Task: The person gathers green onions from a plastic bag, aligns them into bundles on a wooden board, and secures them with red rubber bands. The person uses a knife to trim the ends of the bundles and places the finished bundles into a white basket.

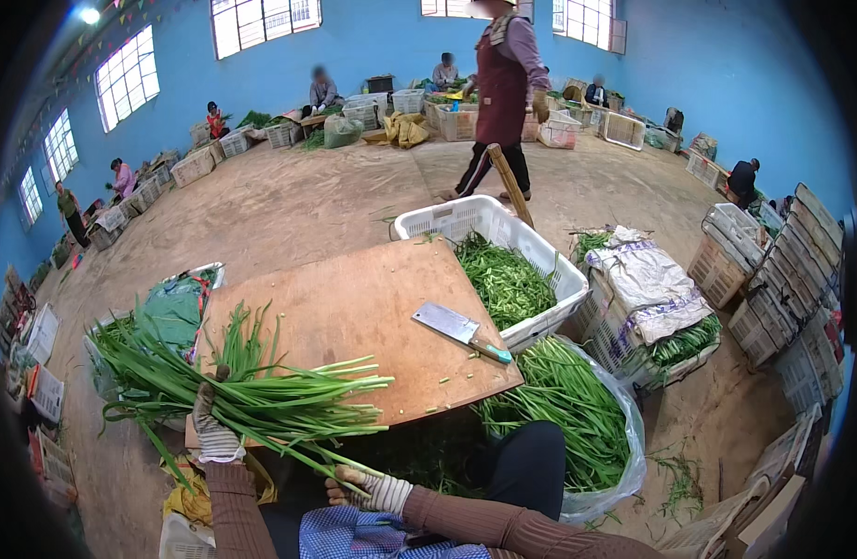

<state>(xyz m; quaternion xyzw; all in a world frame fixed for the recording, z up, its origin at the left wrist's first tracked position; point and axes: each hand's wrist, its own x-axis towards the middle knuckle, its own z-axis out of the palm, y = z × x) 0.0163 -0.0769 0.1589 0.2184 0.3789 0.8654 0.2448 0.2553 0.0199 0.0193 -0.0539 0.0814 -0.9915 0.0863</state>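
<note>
My left hand [215,419], in a soiled striped glove, grips a large bunch of long green leafy stalks [289,398] over the near left part of a wooden board [331,300]. The pale stalk ends point right. Below the board's near edge, my right hand [369,489], gloved too, holds the ends of a few stalks that slant down from the bunch. More greens [243,346] lie on the board behind my left hand. A cleaver [460,332] with a wood and green handle rests flat near the board's right edge.
A white crate [572,286] of cut greens adjoins the board. Whole stalks [568,419] fill a plastic-lined container at right. A cloth-covered crate [645,286] stands beyond; a filled basket [215,269] is left. A person in an apron [502,91] walks past; others sit along the walls.
</note>
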